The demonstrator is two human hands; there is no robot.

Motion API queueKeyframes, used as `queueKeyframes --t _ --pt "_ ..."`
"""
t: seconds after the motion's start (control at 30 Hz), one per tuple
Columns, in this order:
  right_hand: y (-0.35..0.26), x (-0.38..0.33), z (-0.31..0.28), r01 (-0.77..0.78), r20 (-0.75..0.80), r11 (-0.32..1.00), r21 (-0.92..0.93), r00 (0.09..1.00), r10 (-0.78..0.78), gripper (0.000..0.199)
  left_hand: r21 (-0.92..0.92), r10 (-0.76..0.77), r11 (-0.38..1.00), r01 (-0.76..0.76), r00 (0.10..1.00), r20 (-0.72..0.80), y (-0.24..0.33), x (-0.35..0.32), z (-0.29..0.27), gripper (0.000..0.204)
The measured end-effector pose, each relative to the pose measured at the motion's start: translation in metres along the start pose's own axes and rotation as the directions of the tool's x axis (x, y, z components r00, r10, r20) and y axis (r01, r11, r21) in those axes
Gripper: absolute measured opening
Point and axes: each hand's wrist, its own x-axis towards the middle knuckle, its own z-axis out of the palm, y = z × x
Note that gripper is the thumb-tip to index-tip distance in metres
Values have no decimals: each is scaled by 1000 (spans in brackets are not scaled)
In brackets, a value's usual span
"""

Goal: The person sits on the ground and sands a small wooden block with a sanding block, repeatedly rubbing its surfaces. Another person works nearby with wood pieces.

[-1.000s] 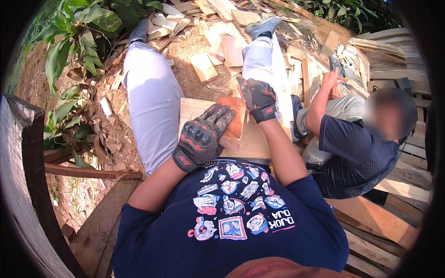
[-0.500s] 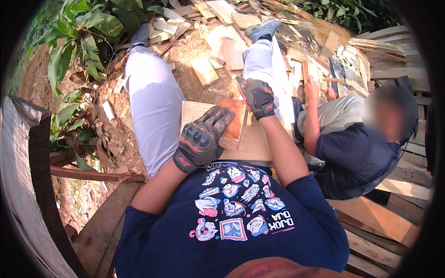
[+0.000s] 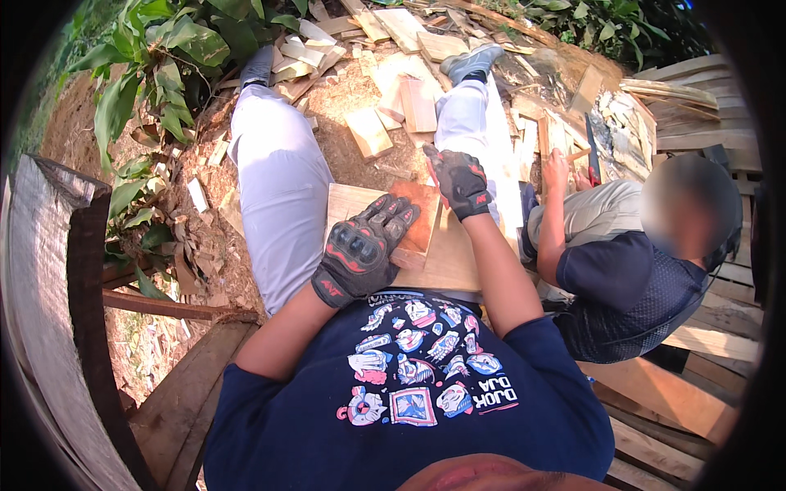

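My left hand (image 3: 363,248), in a black glove with red trim, lies with its fingers stretched over a reddish-brown wood block (image 3: 421,214). Under that block is a wide pale board (image 3: 449,260) across my lap, and another pale wood piece (image 3: 345,199) shows at the left of my fingers. Beside the block's right edge is my right hand (image 3: 460,182), gloved the same way. Its fingers are curled together, and whatever may be between them is too small or hidden to make out.
Offcuts (image 3: 369,132) and wood chips litter the ground between and beyond my legs. Close on my right sits a co-worker (image 3: 630,270), handling a thin wooden stick (image 3: 578,154) and a dark blade (image 3: 593,147). A rough timber post (image 3: 61,270) stands at left, near leafy plants (image 3: 123,106).
My hands keep nearly the same places on and beside the block. The whole view has shifted slightly. At right, the co-worker's hands have moved and the thin stick is now tilted.
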Motion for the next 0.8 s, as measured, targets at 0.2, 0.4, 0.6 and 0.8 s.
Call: queueKeyframes --t 0.2,0.4,0.6,0.8 --pt "-34 -41 -15 119 -132 993 28 985 -114 32 -20 7 1000 -8 1000 -15 -3 -1 2 74" --pt "-60 -56 -42 209 -205 953 -219 945 -255 32 4 11 1000 -11 1000 7 -2 -3 0 72" --pt "-20 -10 -26 -20 118 978 -206 992 45 38 25 11 1000 -12 999 32 0 2 -2 71" --pt "-69 -70 -13 256 -240 964 67 942 -233 30 -64 -57 996 63 994 88 0 5 -7 67"
